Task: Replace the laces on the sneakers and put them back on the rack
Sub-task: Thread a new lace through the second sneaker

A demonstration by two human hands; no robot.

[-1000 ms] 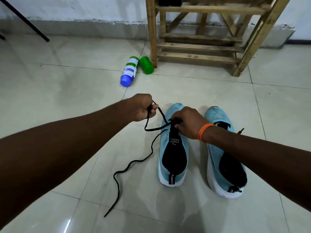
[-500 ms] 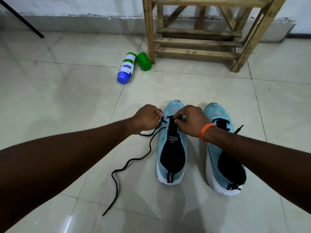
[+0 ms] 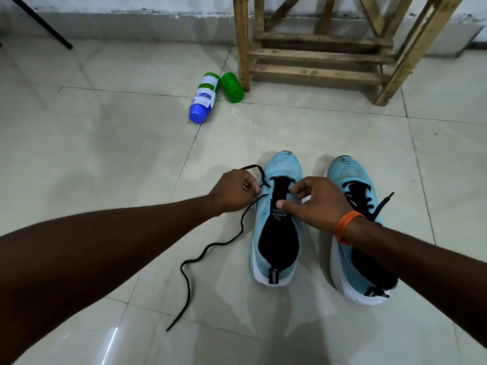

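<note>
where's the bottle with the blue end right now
In the head view, the bottle lies on its side on the floor, left of the green cup beside a leg of the wooden rack.

Glossy pale floor tiles (image 3: 105, 154) meet a white wall (image 3: 131, 2); dark rod (image 3: 39, 22), perhaps a tripod leg.

Toppled bottle (image 3: 204, 98) beside green container (image 3: 232, 87)

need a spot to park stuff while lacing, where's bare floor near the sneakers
Free: the tiles between the left sneaker toe and the wooden rack, and the wide floor left of the blue-and-white bottle. Crowded: left of that sneaker, where the black lace trails, and the narrow gap to the right sneaker.
</note>
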